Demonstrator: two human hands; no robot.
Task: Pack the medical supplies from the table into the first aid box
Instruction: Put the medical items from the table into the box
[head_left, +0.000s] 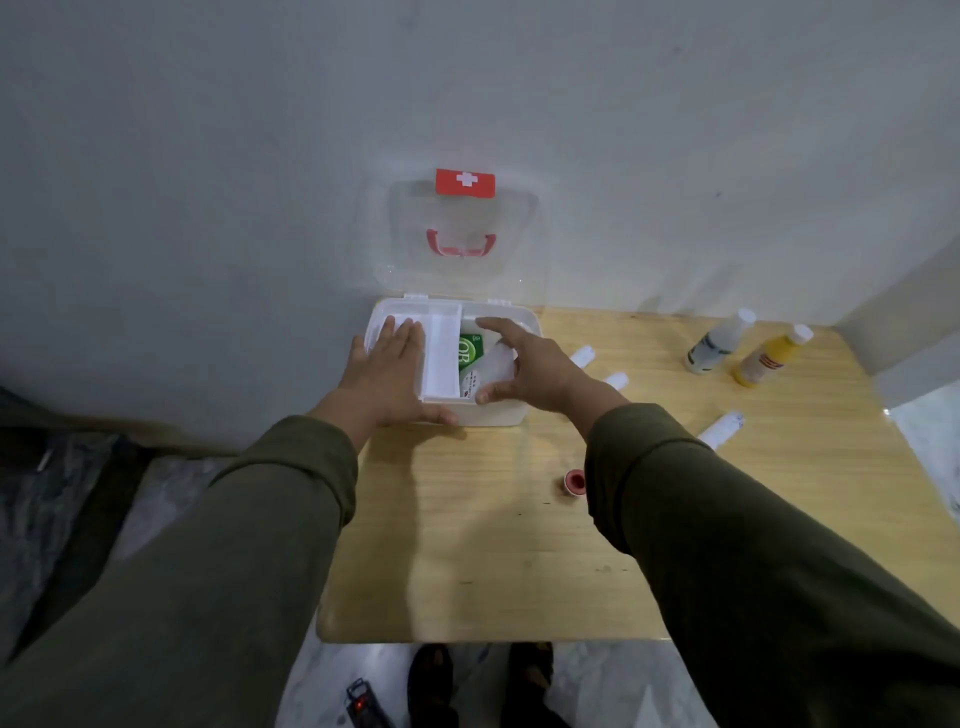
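Observation:
The white first aid box (525, 332) stands open at the table's far left, its clear lid (462, 244) with a red cross label leaning on the wall. A white inner tray (441, 358) sits across the box's left half. My left hand (387, 371) lies flat on that tray, thumb at the box's front wall. My right hand (540, 371) reaches into the right half, thumb and fingers spread around a white bottle (496, 366) lying there. A green packet (470, 351) shows beneath it.
On the wooden table (467, 545), right of the box, lie three white bandage rolls (617, 380), a red tape roll (574, 480), a white bottle (719, 340) and a yellow bottle (771, 358). A wall stands behind the table and another at its right.

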